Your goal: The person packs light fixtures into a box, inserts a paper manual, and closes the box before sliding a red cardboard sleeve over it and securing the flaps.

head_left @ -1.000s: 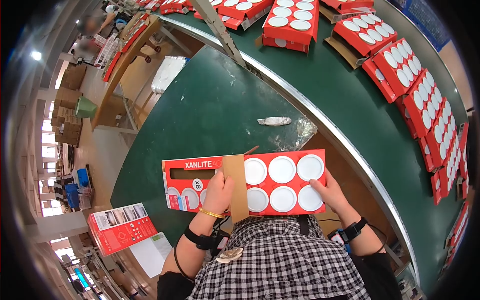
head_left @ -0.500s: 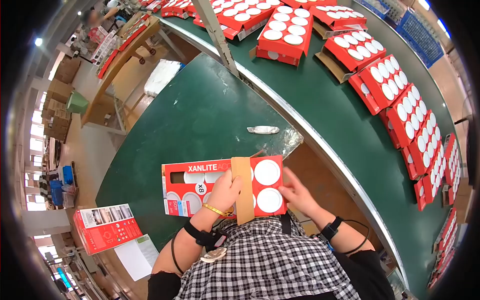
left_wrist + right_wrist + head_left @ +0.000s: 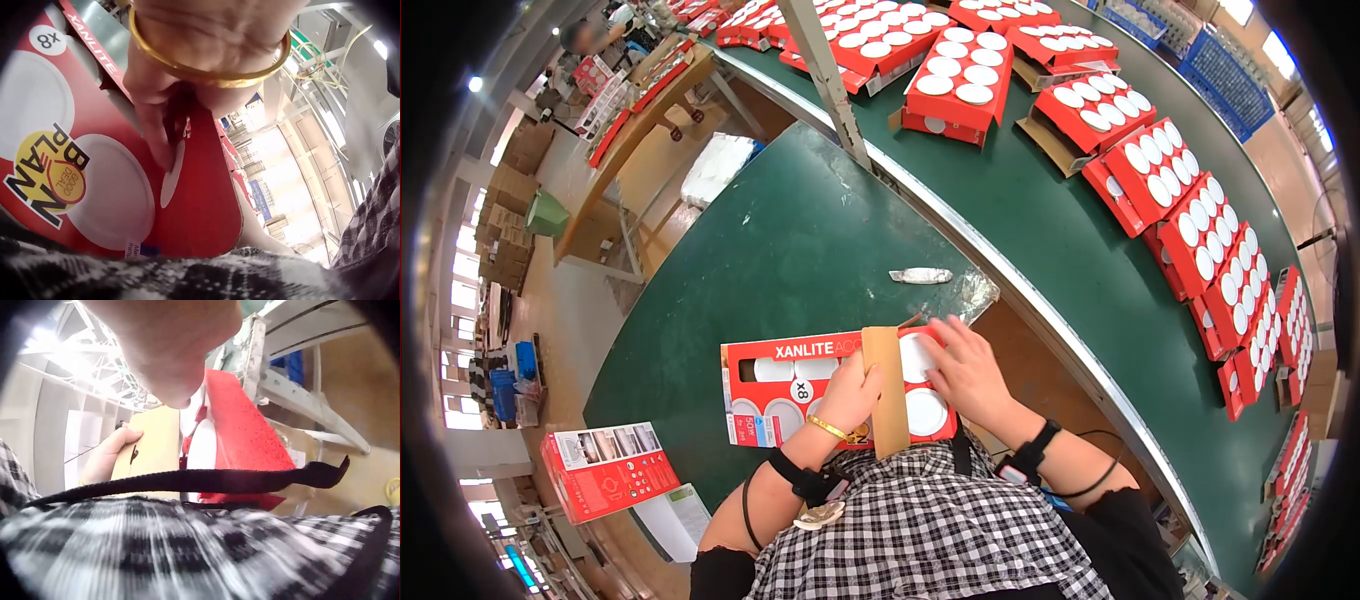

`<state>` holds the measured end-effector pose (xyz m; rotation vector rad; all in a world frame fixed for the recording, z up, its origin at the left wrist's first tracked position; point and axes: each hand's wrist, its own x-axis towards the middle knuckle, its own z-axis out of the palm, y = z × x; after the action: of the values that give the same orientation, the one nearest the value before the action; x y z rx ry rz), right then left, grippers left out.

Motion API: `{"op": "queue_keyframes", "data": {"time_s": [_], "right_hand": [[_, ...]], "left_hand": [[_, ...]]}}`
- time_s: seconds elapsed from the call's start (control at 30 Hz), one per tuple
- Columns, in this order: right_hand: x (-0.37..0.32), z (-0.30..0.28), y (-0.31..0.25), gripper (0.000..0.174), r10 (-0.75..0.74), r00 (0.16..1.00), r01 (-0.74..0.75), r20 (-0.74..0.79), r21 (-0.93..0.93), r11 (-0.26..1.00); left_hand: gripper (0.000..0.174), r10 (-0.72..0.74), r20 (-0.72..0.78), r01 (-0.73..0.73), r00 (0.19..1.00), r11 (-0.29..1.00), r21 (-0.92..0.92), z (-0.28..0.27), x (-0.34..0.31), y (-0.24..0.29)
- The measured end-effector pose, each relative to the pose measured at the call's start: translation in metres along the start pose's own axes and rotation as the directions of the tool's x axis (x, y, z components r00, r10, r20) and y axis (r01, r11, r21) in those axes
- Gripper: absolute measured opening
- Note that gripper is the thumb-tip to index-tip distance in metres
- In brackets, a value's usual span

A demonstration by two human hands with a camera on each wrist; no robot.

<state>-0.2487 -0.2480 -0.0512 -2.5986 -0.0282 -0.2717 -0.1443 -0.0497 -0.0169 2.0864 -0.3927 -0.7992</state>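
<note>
In the head view, a printed red XANLITE carton (image 3: 735, 352) with a cut-out window lies in front of the apron at the table's near edge. My left hand (image 3: 852, 392) grips it beside its raised brown cardboard flap (image 3: 885, 390); the left wrist view shows those fingers on the red carton side (image 3: 200, 212). A red tray (image 3: 948, 428) with white round discs (image 3: 926, 411) sits partly inside the carton, its outer end sticking out on the right. Over the far disc, my right hand (image 3: 972, 378) has its fingers spread, fingertips at the tray's far edge.
A white-handled cutter (image 3: 920, 275) lies farther back on the green table (image 3: 800, 240). Another red carton (image 3: 610, 470) and a white sheet (image 3: 672, 525) are at the left. Beyond a metal rail (image 3: 1000, 265), red trays of white discs (image 3: 1160, 165) line a curved green counter.
The tray has slid leftward into the carton, so fewer discs show outside. My right hand has moved from the tray's right end to its far side. The left hand keeps its grip.
</note>
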Motion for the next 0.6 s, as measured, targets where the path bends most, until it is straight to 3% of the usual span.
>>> {"op": "queue_keyframes", "data": {"time_s": [0.03, 0.13, 0.4, 0.6], "right_hand": [[0.008, 0.002, -0.004, 0.052, -0.076, 0.997, 0.075, -0.021, -0.042, 0.996], [0.016, 0.016, -0.007, 0.05, -0.153, 0.988, 0.156, 0.033, -0.114, 0.981], [0.017, 0.014, -0.014, 0.043, -0.142, 0.988, 0.149, 0.054, -0.172, 0.974], [0.018, 0.016, -0.015, 0.044, -0.124, 0.988, 0.143, 0.096, -0.236, 0.961]], "left_hand": [[0.031, 0.003, -0.001, -0.003, 1.0, 1.0, 0.001, 0.0, 0.0, 0.0], [0.03, 0.059, 0.0, -0.059, 0.998, 0.998, -0.008, -0.001, -0.001, -0.001], [0.03, 0.188, -0.05, -0.187, 0.981, 0.982, 0.022, 0.002, 0.0, -0.012], [0.032, 0.124, 0.03, -0.125, 0.992, 0.992, 0.006, -0.005, -0.004, 0.001]]}}
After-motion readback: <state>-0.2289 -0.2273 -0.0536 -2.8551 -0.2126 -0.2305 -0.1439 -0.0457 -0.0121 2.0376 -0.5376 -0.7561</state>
